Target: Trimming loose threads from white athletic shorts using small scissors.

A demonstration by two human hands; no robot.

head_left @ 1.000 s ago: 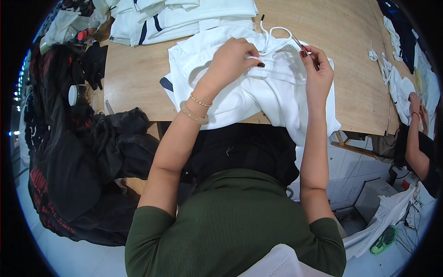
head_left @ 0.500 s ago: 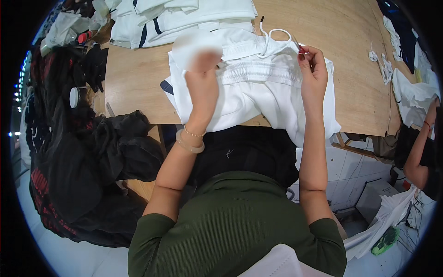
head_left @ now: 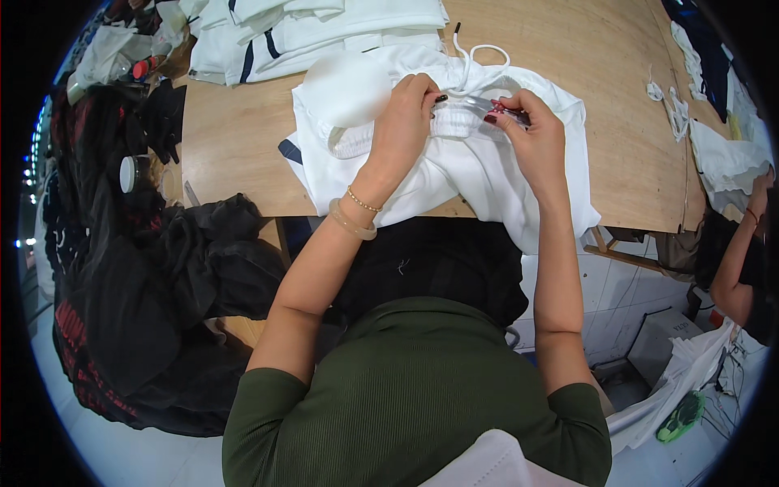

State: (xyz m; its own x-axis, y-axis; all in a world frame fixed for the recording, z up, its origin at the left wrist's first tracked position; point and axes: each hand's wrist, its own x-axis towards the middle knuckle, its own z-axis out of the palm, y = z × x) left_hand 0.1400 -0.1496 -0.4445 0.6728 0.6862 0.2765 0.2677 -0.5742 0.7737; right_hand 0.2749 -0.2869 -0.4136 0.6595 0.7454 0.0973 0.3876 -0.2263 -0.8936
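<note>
White drawstring pants point(head_left: 462, 154) lie on the wooden table in front of me, partly hanging over its near edge. Their gathered elastic waistband point(head_left: 462, 123) runs between my hands, and a white cord point(head_left: 489, 49) with a dark tip loops out beyond it. My left hand point(head_left: 406, 122) is closed, thumb and fingers pinching at the waistband; any thread between them is too small to see. In my right hand point(head_left: 531, 130) is a pair of thread snips point(head_left: 480, 103), metal blades pointing left toward the left fingertips. A blurred patch hides part of the fabric at left.
Folded white garments point(head_left: 324, 45) with navy stripes are stacked at the far left of the table point(head_left: 600, 65). Dark clothing point(head_left: 146, 308) heaps at my left, near a white-lidded jar point(head_left: 134, 173). At the right edge another person's arm point(head_left: 742, 243) reaches to white cloth point(head_left: 730, 166).
My left hand has moved right along the waistband. The right hand has shifted slightly left and down, turning the snips from pointing up and away to pointing left.
</note>
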